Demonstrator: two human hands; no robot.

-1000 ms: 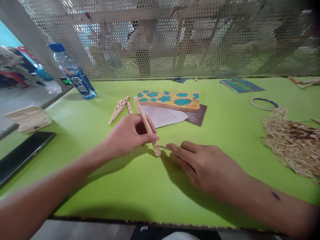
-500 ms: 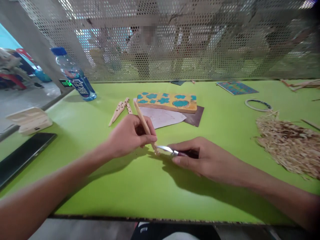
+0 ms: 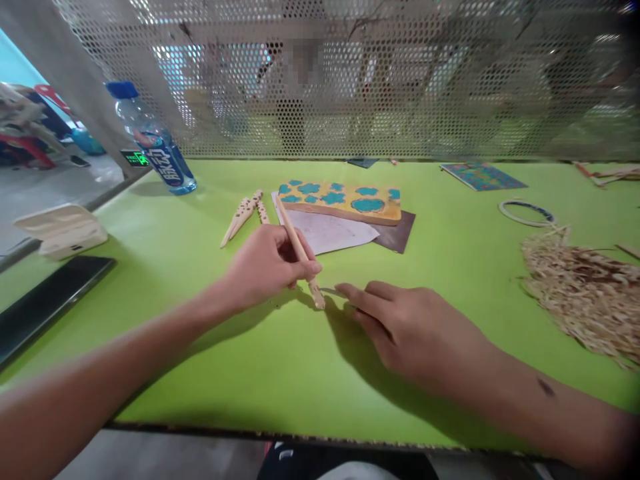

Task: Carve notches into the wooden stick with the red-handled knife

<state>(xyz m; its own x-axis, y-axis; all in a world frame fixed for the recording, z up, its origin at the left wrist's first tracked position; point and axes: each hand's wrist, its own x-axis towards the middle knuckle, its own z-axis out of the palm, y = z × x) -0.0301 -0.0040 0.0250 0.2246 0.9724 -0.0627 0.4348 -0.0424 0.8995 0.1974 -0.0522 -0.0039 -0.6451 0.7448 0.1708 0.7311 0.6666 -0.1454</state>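
Note:
My left hand (image 3: pixel 273 263) is closed around a slim pale wooden stick (image 3: pixel 295 233), tilted with its lower end toward me. Notches mark that lower end, close above the green table (image 3: pixel 280 373). My right hand (image 3: pixel 415 327) is closed on a carving knife; only its thin blade (image 3: pixel 329 290) shows, its tip at or near the notched end, and the handle is hidden under the fingers. Beyond my left hand lie several carved, spotted wooden pieces (image 3: pixel 245 215). A yellow board with blue patches (image 3: pixel 345 202) rests on white paper (image 3: pixel 330 233) and a dark sheet (image 3: pixel 400 233).
A heap of wood shavings (image 3: pixel 585 293) and a tape roll (image 3: pixel 527 213) are at right. On the left are a phone (image 3: pixel 55 300), an open white case (image 3: pixel 63 231) and a water bottle (image 3: pixel 155 143). A perforated metal screen (image 3: pixel 325 127) borders the back, with a person behind it.
My right hand has rolled over, palm now down, so the knife handle is covered. The left hand keeps the stick in nearly the same place. The view has shifted slightly.

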